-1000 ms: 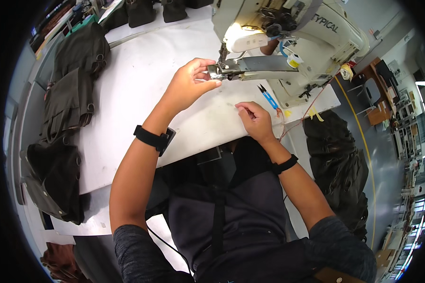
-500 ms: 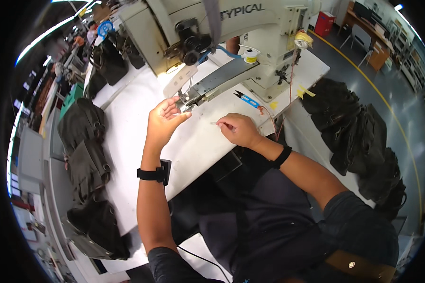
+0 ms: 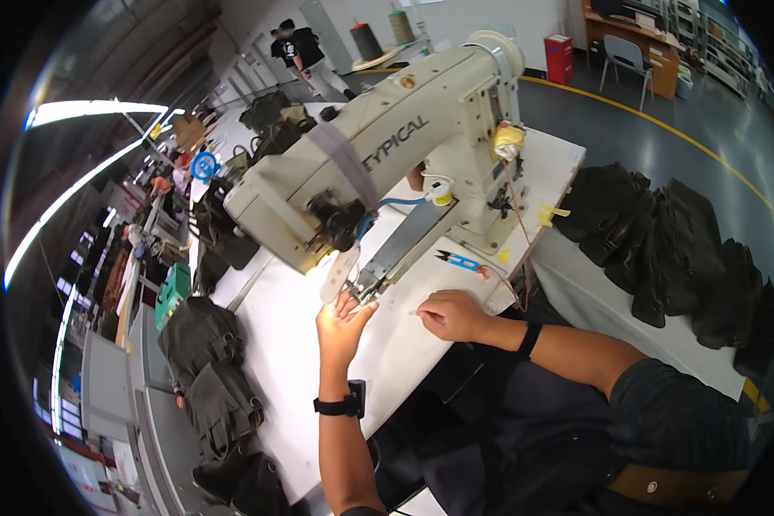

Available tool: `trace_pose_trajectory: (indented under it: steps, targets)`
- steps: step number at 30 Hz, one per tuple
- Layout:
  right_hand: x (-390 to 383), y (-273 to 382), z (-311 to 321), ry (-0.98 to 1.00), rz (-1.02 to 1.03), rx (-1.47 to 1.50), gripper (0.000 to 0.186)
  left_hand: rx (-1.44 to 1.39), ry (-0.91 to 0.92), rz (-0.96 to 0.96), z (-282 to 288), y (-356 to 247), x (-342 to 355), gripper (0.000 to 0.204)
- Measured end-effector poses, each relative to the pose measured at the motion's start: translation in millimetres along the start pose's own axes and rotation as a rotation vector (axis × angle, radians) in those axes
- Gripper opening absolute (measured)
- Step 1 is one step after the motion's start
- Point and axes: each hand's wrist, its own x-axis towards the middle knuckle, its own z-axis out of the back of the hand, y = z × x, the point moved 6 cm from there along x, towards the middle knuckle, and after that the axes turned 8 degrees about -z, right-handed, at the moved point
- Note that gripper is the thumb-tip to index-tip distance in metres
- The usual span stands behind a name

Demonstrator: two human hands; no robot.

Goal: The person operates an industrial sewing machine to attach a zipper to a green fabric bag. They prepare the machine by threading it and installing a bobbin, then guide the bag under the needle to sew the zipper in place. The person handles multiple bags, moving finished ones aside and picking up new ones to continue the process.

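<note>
My left hand (image 3: pixel 340 331) has its fingers curled around the metal end of the narrow lower arm (image 3: pixel 404 245) of a cream sewing machine (image 3: pixel 430 90), below the needle area. My right hand (image 3: pixel 451 314) is closed in a loose pinch over the white table (image 3: pixel 284 378), right of the left one, with a small pale bit, unclear, at its fingertips. Blue-handled thread snips (image 3: pixel 460 262) lie beyond the right hand, near yellow scraps (image 3: pixel 503 255) and an orange cord.
Dark olive bags (image 3: pixel 206 404) line the table's left side; more dark bags (image 3: pixel 679 249) are piled at the right. A green box (image 3: pixel 172 292) sits further left. Two people (image 3: pixel 305 60) walk in the background, near thread cones (image 3: pixel 365 43). A red cabinet (image 3: pixel 559 58) and chair (image 3: pixel 619 60) stand behind.
The view has tilted upward, bringing the whole machine and the room behind it into sight. Both hands appear lower in the picture, in much the same poses beside the machine.
</note>
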Motion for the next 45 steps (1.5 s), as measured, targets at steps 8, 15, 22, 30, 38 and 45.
trace_pose_trajectory:
  steps: [8,15,22,30,38,45]
  targets:
    - [-2,-3,-10,0.038,-0.044,-0.045,0.011,0.19,0.049,-0.175,1,-1,1,0.054]
    - [-1,-1,-3,-0.031,0.041,-0.045,0.004,-0.039,-0.058,-0.022,19,11,-14,0.063]
    - [-1,2,-7,-0.042,0.067,-0.023,0.004,-0.781,-0.597,0.158,-2,92,60,0.056]
    - [-5,-4,-4,-0.002,0.032,-0.005,0.003,-0.737,-0.67,0.426,31,119,-21,0.053]
    - [-7,-7,-5,-0.008,0.052,0.012,0.005,-0.005,-0.39,0.172,52,30,-63,0.055]
    - [-6,-6,-2,-0.053,0.077,0.065,0.006,0.092,0.063,0.307,13,30,12,0.018]
